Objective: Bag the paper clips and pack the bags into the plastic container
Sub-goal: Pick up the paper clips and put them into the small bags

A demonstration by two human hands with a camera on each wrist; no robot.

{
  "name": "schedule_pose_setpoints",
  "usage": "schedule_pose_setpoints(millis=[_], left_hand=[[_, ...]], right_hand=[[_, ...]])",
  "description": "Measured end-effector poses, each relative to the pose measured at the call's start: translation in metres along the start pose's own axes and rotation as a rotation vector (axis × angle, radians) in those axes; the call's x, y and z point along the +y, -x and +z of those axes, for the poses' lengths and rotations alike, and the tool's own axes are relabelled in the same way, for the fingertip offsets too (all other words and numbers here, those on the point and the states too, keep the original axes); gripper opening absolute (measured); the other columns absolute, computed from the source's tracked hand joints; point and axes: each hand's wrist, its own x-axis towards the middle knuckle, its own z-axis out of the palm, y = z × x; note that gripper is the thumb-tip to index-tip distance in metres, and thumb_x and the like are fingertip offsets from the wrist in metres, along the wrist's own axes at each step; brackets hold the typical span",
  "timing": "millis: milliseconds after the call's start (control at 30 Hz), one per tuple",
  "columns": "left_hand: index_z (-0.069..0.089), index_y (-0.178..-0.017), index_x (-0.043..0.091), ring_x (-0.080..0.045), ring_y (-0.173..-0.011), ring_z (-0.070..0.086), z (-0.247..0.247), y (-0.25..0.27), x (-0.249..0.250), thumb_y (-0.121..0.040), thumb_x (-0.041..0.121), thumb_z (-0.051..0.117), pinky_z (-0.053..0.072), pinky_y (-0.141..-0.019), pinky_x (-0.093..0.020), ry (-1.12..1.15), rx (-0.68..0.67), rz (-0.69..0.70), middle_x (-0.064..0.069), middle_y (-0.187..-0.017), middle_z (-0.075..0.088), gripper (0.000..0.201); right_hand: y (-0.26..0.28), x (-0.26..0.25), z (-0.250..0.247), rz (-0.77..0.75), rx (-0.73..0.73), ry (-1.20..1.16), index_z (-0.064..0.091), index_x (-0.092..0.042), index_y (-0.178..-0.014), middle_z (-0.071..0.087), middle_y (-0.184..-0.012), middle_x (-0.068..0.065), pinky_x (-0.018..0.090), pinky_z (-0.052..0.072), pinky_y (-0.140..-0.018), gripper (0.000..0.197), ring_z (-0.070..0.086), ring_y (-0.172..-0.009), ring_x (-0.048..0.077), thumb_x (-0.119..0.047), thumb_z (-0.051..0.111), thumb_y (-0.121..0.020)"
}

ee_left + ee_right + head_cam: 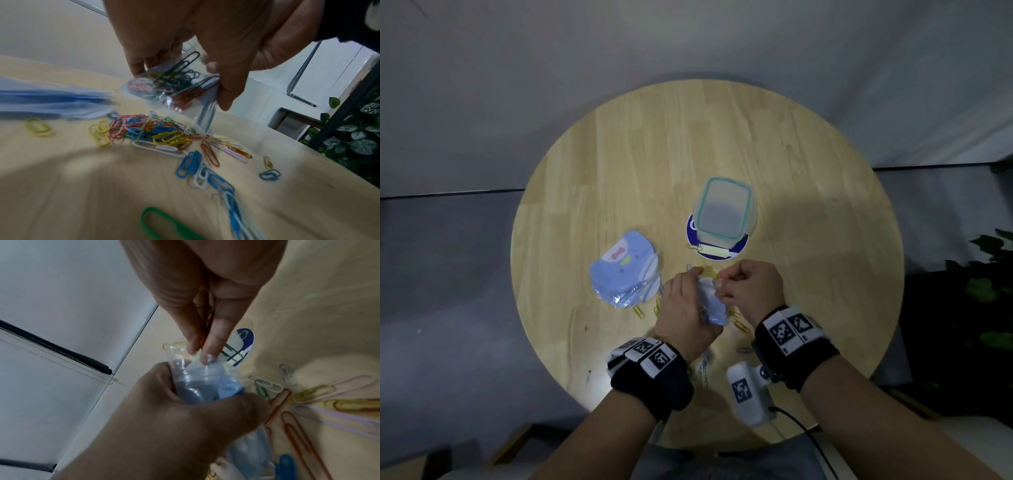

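While the left hand point(686, 308) grips the bag point(164, 86), the right hand point(751, 286) pinches clips point(207, 324).

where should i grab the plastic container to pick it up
Take the plastic container by its two long side walls from above, fingers on one and thumb on the other. It stands upright on the table, apart from both hands, so nothing blocks it.

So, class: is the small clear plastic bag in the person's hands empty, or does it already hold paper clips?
Partly filled: the small clear plastic bag shows coloured paper clips inside, seen from the left wrist.
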Motion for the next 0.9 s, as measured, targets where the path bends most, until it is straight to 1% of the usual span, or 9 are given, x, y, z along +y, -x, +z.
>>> schedule_pose_setpoints(millis=[100,233,367,500,600,667,733,800,900], left_hand=[[0.031,-0.128,0.014,-0.022,-0.100,0.042,0.001,0.001,0.001,-0.060,0.040,0.060,0.036,-0.088,-0.030,0.018,0.017,-0.007,-0.020,-0.106,0.056,0.078],[0.034,-0.127,0.014,-0.021,-0.099,0.044,0.001,0.000,0.006,-0.059,0.038,0.059,0.038,-0.085,-0.029,0.031,0.042,0.014,-0.016,-0.106,0.056,0.077],[0.037,-0.126,0.012,-0.022,-0.099,0.045,-0.003,0.002,0.004,-0.060,0.036,0.066,0.036,-0.086,-0.026,0.045,0.018,0.068,-0.016,-0.109,0.056,0.076],[0.039,-0.125,0.010,-0.021,-0.100,0.046,-0.004,0.007,-0.005,-0.054,0.023,0.086,0.039,-0.089,-0.028,0.051,0.024,0.029,-0.014,-0.107,0.053,0.086],[0.045,-0.122,0.007,-0.009,-0.099,0.042,-0.011,0.012,-0.007,-0.050,0.025,0.092,0.036,-0.088,-0.018,0.095,0.106,-0.102,0.005,-0.106,0.048,0.088],[0.046,-0.120,0.013,-0.003,-0.098,0.040,-0.019,0.018,-0.011,-0.048,0.024,0.093,0.037,-0.085,-0.020,0.129,0.149,-0.194,0.021,-0.102,0.041,0.087],[0.043,-0.118,0.022,-0.004,-0.099,0.042,-0.027,0.025,-0.012,-0.048,0.027,0.093,0.036,-0.088,-0.012,0.132,0.178,-0.171,0.021,-0.102,0.042,0.086],[0.043,-0.107,0.029,-0.003,-0.090,0.046,-0.037,0.029,-0.009,-0.051,0.014,0.089,0.031,-0.086,0.000,0.135,0.192,-0.104,0.015,-0.097,0.048,0.074],[0.042,-0.085,0.028,-0.009,-0.071,0.048,-0.049,0.029,-0.004,-0.051,-0.014,0.078,0.037,-0.074,-0.002,0.126,0.182,-0.041,-0.007,-0.074,0.059,0.065]], right_hand=[[0.005,0.003,-0.001,-0.089,-0.040,0.160,0.072,-0.010,-0.071,0.072,-0.071,0.015,0.041,0.059,-0.071,0.008,0.068,-0.066,0.030,-0.002,0.071,-0.069],[0.017,-0.002,-0.002,-0.210,-0.134,0.405,0.074,-0.010,-0.094,0.075,-0.091,0.009,0.031,0.054,-0.084,0.021,0.068,-0.085,0.019,-0.005,0.059,-0.080],[0.025,-0.019,-0.008,-0.233,-0.318,0.439,0.073,-0.009,-0.094,0.075,-0.092,0.015,0.037,0.055,-0.086,0.027,0.069,-0.089,0.024,0.002,0.053,-0.079],[0.012,-0.011,-0.019,-0.232,-0.040,0.284,0.062,-0.019,-0.068,0.067,-0.068,0.007,0.045,0.058,-0.071,0.020,0.068,-0.069,0.028,0.000,0.058,-0.072],[-0.009,0.006,-0.026,-0.220,-0.005,0.465,0.061,-0.021,-0.080,0.062,-0.078,0.002,0.034,0.053,-0.072,0.022,0.061,-0.075,0.026,-0.001,0.063,-0.071],[-0.016,0.020,-0.023,-0.131,-0.168,0.768,0.055,-0.017,-0.111,0.056,-0.109,0.008,0.033,0.048,-0.085,0.042,0.056,-0.098,0.027,-0.009,0.070,-0.072],[-0.016,0.037,-0.015,-0.086,-0.301,0.960,0.038,-0.017,-0.131,0.039,-0.129,0.010,0.038,0.044,-0.097,0.077,0.046,-0.117,0.030,-0.023,0.079,-0.067],[-0.013,0.048,-0.002,-0.153,-0.290,1.020,0.030,-0.017,-0.135,0.034,-0.130,0.010,0.042,0.043,-0.098,0.096,0.040,-0.118,0.032,-0.037,0.084,-0.058],[-0.012,0.053,0.020,-0.276,-0.210,1.071,0.029,-0.014,-0.133,0.036,-0.127,0.012,0.041,0.043,-0.094,0.102,0.039,-0.114,0.031,-0.048,0.083,-0.054]])
